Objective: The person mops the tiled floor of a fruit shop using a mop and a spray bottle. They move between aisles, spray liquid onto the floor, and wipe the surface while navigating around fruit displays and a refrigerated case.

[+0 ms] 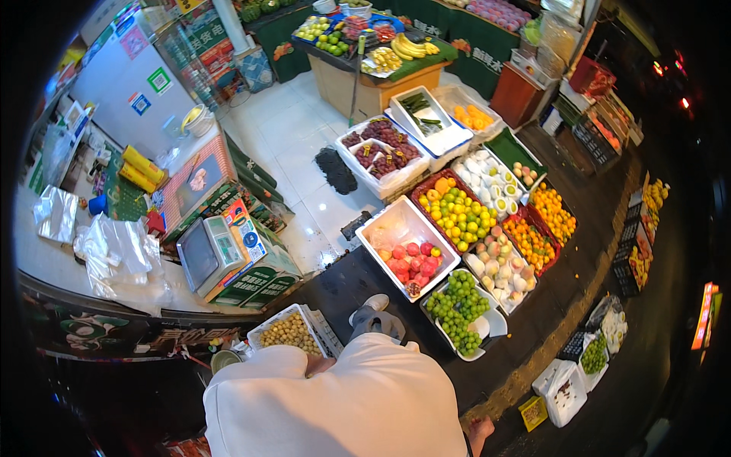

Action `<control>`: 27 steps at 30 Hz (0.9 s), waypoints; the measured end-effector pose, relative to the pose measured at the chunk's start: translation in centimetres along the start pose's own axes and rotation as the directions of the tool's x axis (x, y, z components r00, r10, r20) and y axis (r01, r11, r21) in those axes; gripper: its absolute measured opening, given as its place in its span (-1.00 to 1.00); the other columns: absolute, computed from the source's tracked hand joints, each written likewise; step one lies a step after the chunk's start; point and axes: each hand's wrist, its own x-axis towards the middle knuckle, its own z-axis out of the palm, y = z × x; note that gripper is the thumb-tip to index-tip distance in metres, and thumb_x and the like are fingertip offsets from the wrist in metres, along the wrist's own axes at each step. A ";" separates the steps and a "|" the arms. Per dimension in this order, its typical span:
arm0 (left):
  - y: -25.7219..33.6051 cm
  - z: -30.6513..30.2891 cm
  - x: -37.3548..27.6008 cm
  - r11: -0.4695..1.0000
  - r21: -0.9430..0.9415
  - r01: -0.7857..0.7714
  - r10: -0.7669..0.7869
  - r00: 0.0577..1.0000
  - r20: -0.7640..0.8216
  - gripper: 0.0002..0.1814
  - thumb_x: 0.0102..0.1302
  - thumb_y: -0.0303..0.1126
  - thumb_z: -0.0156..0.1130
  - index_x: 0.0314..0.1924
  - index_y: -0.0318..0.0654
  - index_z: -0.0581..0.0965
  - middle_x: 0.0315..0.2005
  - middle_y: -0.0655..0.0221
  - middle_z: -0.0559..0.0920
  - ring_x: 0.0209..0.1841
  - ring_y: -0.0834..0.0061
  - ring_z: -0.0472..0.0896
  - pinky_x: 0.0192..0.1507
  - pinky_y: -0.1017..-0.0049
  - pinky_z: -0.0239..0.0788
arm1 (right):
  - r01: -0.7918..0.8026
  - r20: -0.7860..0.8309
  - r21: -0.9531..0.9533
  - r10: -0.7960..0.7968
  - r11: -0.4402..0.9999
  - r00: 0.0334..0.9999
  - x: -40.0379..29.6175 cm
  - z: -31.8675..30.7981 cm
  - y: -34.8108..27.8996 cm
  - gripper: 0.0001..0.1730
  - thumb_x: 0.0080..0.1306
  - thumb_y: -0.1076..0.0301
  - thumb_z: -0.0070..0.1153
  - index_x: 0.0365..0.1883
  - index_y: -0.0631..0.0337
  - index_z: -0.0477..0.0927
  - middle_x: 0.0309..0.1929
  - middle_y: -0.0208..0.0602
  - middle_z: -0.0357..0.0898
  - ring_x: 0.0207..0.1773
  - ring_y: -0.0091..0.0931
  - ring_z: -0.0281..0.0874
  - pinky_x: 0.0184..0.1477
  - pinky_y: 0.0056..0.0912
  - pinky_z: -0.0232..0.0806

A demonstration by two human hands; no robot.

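Observation:
My left hand [318,364] shows only as a bit of skin at the edge of my white shirt; its fingers are hidden. It is nearest to a white plastic crate [254,337] of small round brown fruit [290,334]. Beside my body at lower right hangs my right hand [481,427], small in view, with its grip unclear. In front of my shoe [377,301] stands a white foam box [372,228] of pomegranates [408,263], one split open. Green grapes [460,308] fill a box to its right. Behind them lie pale peaches [499,265] and yellow-green citrus fruit [457,211].
A counter at left holds plastic bags [120,251] and a boxy device with a screen [208,254]. Red grapes [388,145] stand beyond the pomegranates, and bananas [408,47] lie on a back stand. A kerb [517,380] runs along the right, with more crates below it.

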 end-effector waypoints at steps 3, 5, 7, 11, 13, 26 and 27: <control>1.1 -0.6 -0.8 0.996 0.035 -0.084 0.083 0.996 0.015 -0.73 0.15 -0.22 0.21 -0.25 -0.19 0.71 -0.18 0.15 0.71 -0.12 0.19 0.69 -0.08 0.23 0.52 | -0.031 0.375 0.171 -0.036 0.985 0.926 4.0 2.9 1.2 -0.79 0.37 0.34 -0.04 -0.47 0.16 0.33 -0.68 -0.33 0.29 -0.69 -0.38 0.28 -0.63 -0.30 0.17; -0.6 -3.8 -1.2 0.994 0.107 -0.034 0.045 0.995 -0.094 -0.73 0.15 -0.23 0.21 -0.25 -0.19 0.71 -0.18 0.16 0.71 -0.11 0.19 0.69 -0.08 0.23 0.52 | 0.140 0.423 -0.009 -0.123 0.990 0.898 0.2 9.7 0.4 -0.77 0.35 0.35 0.01 -0.52 0.17 0.36 -0.68 -0.37 0.30 -0.68 -0.45 0.28 -0.61 -0.33 0.17; -2.1 -8.5 -0.4 0.977 0.213 0.015 0.024 0.983 -0.180 -0.73 0.15 -0.23 0.21 -0.24 -0.19 0.71 -0.17 0.16 0.71 -0.11 0.20 0.69 -0.08 0.23 0.52 | 0.406 0.497 -0.131 -0.295 0.904 0.816 -3.2 13.7 0.2 -0.75 0.33 0.37 0.05 -0.56 0.18 0.39 -0.69 -0.41 0.30 -0.67 -0.51 0.27 -0.60 -0.37 0.16; -4.7 -16.3 -0.5 0.944 0.321 0.078 0.019 0.957 -0.289 -0.73 0.15 -0.23 0.22 -0.24 -0.19 0.71 -0.16 0.17 0.71 -0.10 0.20 0.69 -0.08 0.23 0.52 | 0.556 0.602 -0.144 -0.374 0.819 0.706 -9.5 19.6 -0.3 -0.77 0.30 0.39 0.12 -0.55 0.24 0.49 -0.67 -0.48 0.34 -0.62 -0.61 0.26 -0.55 -0.45 0.16; -5.3 -19.5 -0.8 0.927 0.366 0.086 0.025 0.957 -0.288 -0.73 0.15 -0.24 0.22 -0.24 -0.19 0.71 -0.15 0.17 0.71 -0.10 0.20 0.68 -0.07 0.23 0.52 | 0.552 0.650 -0.033 -0.401 0.833 0.645 -13.3 20.9 -0.5 -0.79 0.31 0.40 0.12 -0.51 0.30 0.53 -0.64 -0.52 0.36 -0.59 -0.63 0.26 -0.51 -0.48 0.15; -10.8 -22.4 -2.8 0.810 0.569 0.143 0.055 0.947 -0.317 -0.74 0.14 -0.26 0.24 -0.22 -0.18 0.71 -0.12 0.19 0.70 -0.07 0.22 0.68 -0.06 0.22 0.51 | 0.580 0.554 -0.311 -0.352 0.753 0.754 -16.4 17.9 8.9 -0.55 0.31 0.13 0.09 -0.67 0.21 0.37 -0.76 -0.37 0.25 -0.65 -0.46 0.14 -0.52 -0.25 0.09; -11.3 -22.5 -3.0 0.791 0.571 0.218 0.027 0.921 -0.388 -0.74 0.14 -0.26 0.24 -0.22 -0.18 0.71 -0.11 0.20 0.70 -0.07 0.22 0.68 -0.06 0.22 0.51 | 0.630 0.584 -0.372 -0.356 0.682 0.730 -15.9 18.0 9.1 -0.57 0.30 0.14 0.08 -0.67 0.22 0.37 -0.75 -0.35 0.27 -0.65 -0.45 0.16 -0.52 -0.23 0.11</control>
